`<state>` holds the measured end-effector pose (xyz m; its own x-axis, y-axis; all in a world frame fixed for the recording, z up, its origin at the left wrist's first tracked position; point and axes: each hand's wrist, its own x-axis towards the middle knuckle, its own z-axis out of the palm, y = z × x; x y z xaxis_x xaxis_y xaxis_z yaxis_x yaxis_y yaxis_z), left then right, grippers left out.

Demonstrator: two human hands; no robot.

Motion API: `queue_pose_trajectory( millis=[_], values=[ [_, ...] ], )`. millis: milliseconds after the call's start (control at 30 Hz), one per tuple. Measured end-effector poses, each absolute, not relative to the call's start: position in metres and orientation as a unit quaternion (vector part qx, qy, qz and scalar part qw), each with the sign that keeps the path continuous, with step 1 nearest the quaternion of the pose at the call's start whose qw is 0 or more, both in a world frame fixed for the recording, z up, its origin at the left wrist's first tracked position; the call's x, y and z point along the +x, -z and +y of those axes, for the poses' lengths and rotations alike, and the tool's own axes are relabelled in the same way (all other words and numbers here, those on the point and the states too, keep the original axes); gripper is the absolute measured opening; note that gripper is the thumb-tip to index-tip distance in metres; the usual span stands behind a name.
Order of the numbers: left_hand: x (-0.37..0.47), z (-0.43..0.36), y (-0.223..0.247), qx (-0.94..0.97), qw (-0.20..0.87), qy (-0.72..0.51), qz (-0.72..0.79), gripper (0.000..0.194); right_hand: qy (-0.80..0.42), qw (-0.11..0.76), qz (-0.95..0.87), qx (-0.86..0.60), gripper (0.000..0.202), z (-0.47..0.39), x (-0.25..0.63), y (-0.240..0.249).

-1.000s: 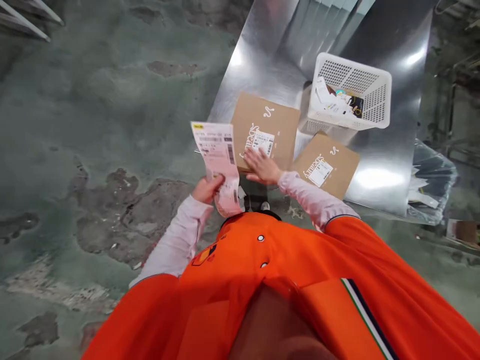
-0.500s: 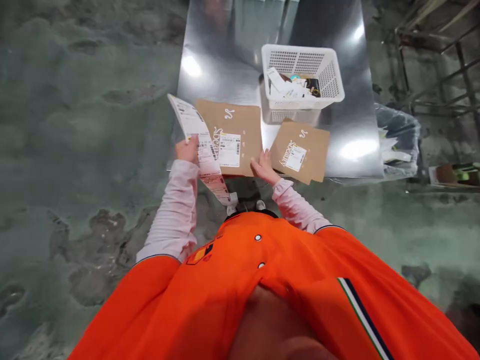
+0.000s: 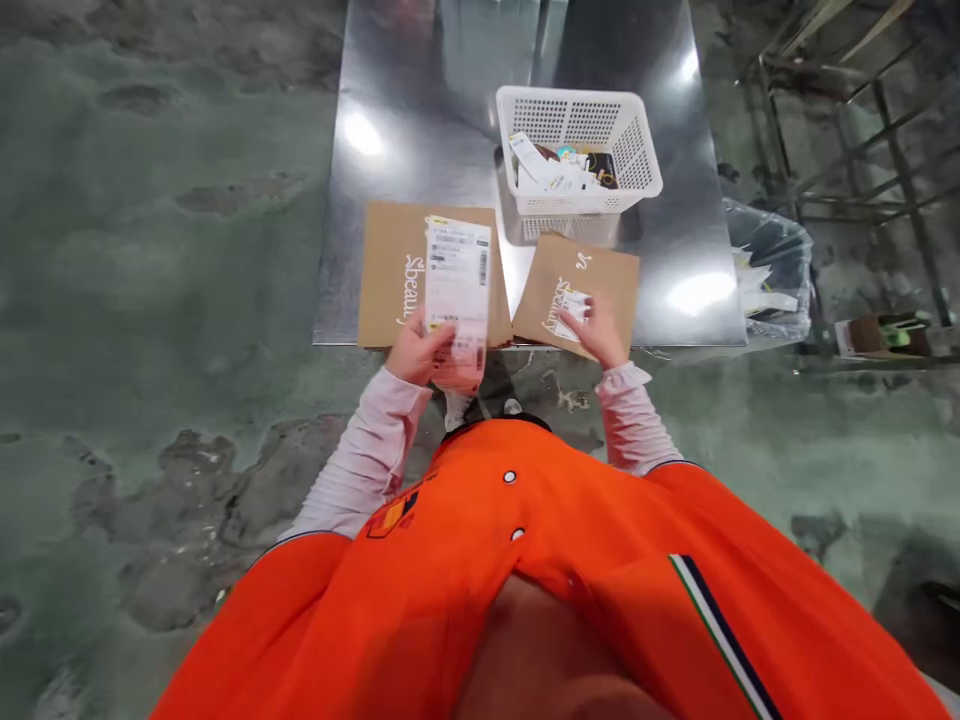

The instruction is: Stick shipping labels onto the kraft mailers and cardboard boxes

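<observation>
My left hand (image 3: 421,347) is closed on a long strip of printed shipping labels (image 3: 459,270), thumb on top. The strip lies over the right part of a brown cardboard mailer (image 3: 386,250) with white lettering, and its lower end hangs past the table edge. A smaller brown mailer (image 3: 536,290) lies to the right, slightly turned, with a white shipping label (image 3: 571,308) on it. Over that label is my right hand (image 3: 598,325), thumb and fingers apart, touching the mailer near the label. Part of the label is hidden beneath the fingers.
A white plastic basket (image 3: 577,203) with papers and small items stands behind the mailers on the shiny metal table (image 3: 420,120). Right of the table are a clear plastic bag (image 3: 787,250) with papers, a metal rack (image 3: 892,150) and a small box (image 3: 862,338) on the floor.
My left hand has swung the label strip rightward across the larger mailer, covering its label. My right hand has left that mailer's corner and moved right onto the smaller mailer's label.
</observation>
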<state>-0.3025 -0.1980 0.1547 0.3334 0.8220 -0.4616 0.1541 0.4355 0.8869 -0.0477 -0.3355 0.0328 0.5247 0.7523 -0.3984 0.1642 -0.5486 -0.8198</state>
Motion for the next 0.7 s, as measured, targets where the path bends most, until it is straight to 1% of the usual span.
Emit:
queue_pose_trajectory(
  millis=[67, 100, 167, 233, 300, 400, 467, 533, 600, 667, 700],
  values=[
    [-0.304, -0.211, -0.153, 0.487, 0.684, -0.196, 0.506, 0.058, -0.505, 0.489, -0.321, -0.635, 0.082, -0.308, -0.095, -0.053],
    [-0.304, -0.215, -0.152, 0.495, 0.687, -0.177, 0.501, 0.058, -0.53, 0.531, -0.318, -0.58, 0.079, -0.298, -0.119, -0.063],
    [-0.307, -0.216, -0.15, 0.502, 0.681, -0.185, 0.5, 0.059, -0.558, 0.572, -0.306, -0.518, 0.073, -0.286, -0.157, -0.079],
    [-0.313, -0.212, -0.148, 0.489, 0.658, -0.232, 0.523, 0.059, -0.588, 0.553, -0.314, -0.499, 0.071, -0.282, -0.177, -0.088],
    [-0.321, -0.208, -0.145, 0.474, 0.629, -0.26, 0.559, 0.052, -0.605, 0.524, -0.337, -0.496, 0.07, -0.279, -0.181, -0.091],
    [-0.331, -0.21, -0.138, 0.478, 0.572, -0.265, 0.612, 0.04, -0.574, 0.521, -0.344, -0.53, 0.06, -0.264, -0.171, -0.089],
    [-0.333, -0.215, -0.131, 0.478, 0.527, -0.285, 0.643, 0.042, -0.555, 0.507, -0.364, -0.55, 0.05, -0.251, -0.166, -0.088],
    [-0.334, -0.217, -0.122, 0.461, 0.493, -0.319, 0.665, 0.052, -0.54, 0.478, -0.396, -0.568, 0.043, -0.241, -0.166, -0.088],
    [-0.336, -0.216, -0.113, 0.439, 0.498, -0.342, 0.665, 0.056, -0.529, 0.451, -0.425, -0.579, 0.04, -0.232, -0.169, -0.087],
    [-0.34, -0.21, -0.104, 0.421, 0.558, -0.33, 0.634, 0.052, -0.515, 0.446, -0.457, -0.572, 0.039, -0.221, -0.174, -0.083],
    [-0.344, -0.208, -0.099, 0.414, 0.595, -0.308, 0.616, 0.053, -0.497, 0.453, -0.472, -0.57, 0.038, -0.213, -0.175, -0.079]
  ],
)
